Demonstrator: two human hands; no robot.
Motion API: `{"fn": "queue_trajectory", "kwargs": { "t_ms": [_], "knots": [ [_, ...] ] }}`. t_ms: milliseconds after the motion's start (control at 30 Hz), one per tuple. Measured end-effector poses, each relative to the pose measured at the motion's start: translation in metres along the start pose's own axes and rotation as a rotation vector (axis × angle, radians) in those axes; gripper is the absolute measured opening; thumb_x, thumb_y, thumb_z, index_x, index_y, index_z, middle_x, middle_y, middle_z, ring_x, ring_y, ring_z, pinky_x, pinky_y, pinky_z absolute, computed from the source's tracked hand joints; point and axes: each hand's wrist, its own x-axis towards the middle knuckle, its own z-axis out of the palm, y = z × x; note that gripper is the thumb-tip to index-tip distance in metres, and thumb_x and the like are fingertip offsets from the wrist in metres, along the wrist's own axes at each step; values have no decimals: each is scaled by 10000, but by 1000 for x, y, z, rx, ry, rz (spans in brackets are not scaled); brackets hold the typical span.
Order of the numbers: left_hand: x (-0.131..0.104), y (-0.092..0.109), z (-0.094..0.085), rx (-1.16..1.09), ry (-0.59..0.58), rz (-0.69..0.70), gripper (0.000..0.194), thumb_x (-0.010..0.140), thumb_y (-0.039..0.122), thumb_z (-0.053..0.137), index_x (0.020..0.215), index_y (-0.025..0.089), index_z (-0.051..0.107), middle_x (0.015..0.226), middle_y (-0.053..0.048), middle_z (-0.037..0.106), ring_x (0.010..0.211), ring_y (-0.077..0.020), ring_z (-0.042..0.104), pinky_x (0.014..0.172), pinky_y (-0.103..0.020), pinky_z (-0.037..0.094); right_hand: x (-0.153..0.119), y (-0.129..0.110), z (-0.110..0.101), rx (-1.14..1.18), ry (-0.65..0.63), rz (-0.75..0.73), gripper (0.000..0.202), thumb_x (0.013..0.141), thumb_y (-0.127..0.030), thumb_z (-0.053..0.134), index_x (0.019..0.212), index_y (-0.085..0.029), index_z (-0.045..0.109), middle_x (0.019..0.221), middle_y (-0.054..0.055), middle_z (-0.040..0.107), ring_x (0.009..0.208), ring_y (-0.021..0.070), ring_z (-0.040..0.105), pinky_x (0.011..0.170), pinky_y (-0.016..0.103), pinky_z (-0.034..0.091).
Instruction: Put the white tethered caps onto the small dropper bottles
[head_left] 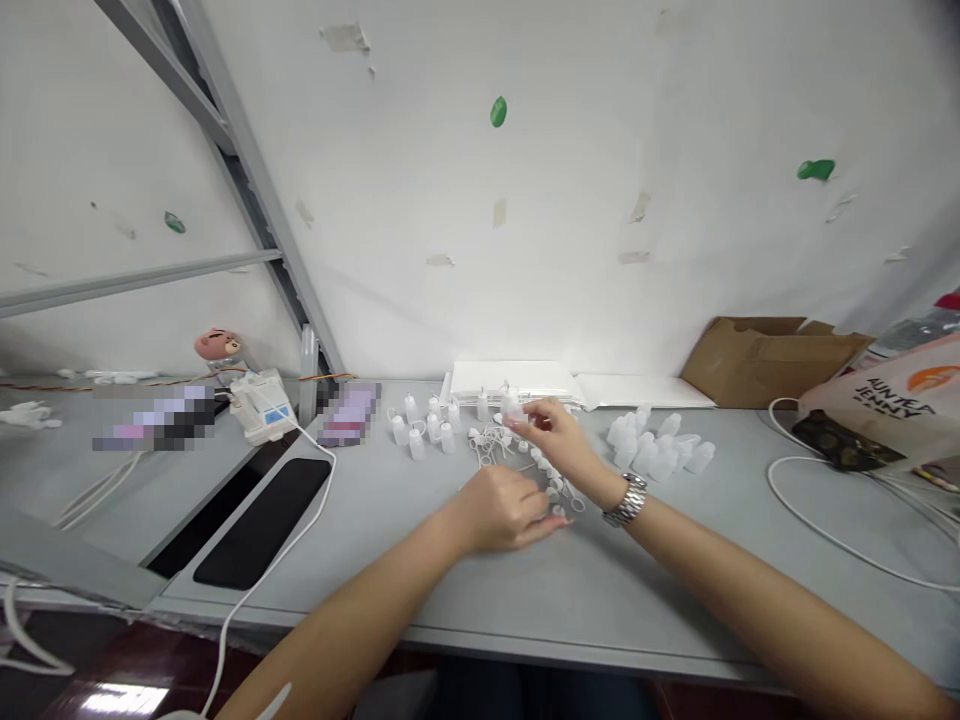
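Observation:
My right hand (559, 440), with a metal watch at the wrist, pinches a small translucent white dropper bottle (512, 404) between thumb and fingertips. The bottle is upright above the far part of the table. Nearer to me, my left hand (504, 508) reaches across to the right, its fingertips closed about a small white cap (559, 511). Loose white caps with ring straps (491, 440) lie under and between both hands, partly hidden by them. Several bottles with caps (433, 428) stand to the left. A heap of uncapped bottles (660, 445) lies to the right.
White flat sheets (517, 378) are stacked against the wall. A cardboard box (772, 360) and a printed plastic bag (892, 400) stand at the right, near a white cable (810, 530). On the left are a phone (349, 413), a black flat pad (262, 522) and a white power strip (262, 405).

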Motion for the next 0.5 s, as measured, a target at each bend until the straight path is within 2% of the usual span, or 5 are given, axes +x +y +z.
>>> {"fn": "queue_trajectory", "kwargs": {
  "t_ms": [133,200,367,500],
  "knots": [
    [3,14,-7,73,199,232,312,785,366,525,540,174,549,403,38,421,383,-89,380,374,-245,266,3,0,41,-91,-251,-120,222,742,-374,608,834,-185,539,617,-41,469,571,114,446,558,251,378],
    [2,17,-8,41,225,256,284,772,368,529,562,181,570,410,33,428,395,-94,397,375,-243,292,2,2,60,-166,-343,-160,217,746,-364,612,705,-179,507,599,-37,496,556,106,457,548,243,364],
    [-1,13,-9,-11,96,163,272,767,347,504,554,203,595,414,1,472,398,-123,443,371,-264,340,1,7,92,-427,-435,-264,227,717,-326,664,633,-186,505,626,-12,577,607,140,523,654,299,367],
    [0,11,-13,-154,1,19,267,762,363,498,576,210,613,416,-10,488,403,-134,474,399,-269,391,0,2,88,-468,-435,-252,217,692,-390,678,735,-199,584,704,21,613,691,185,570,681,321,377]
  ]
}}
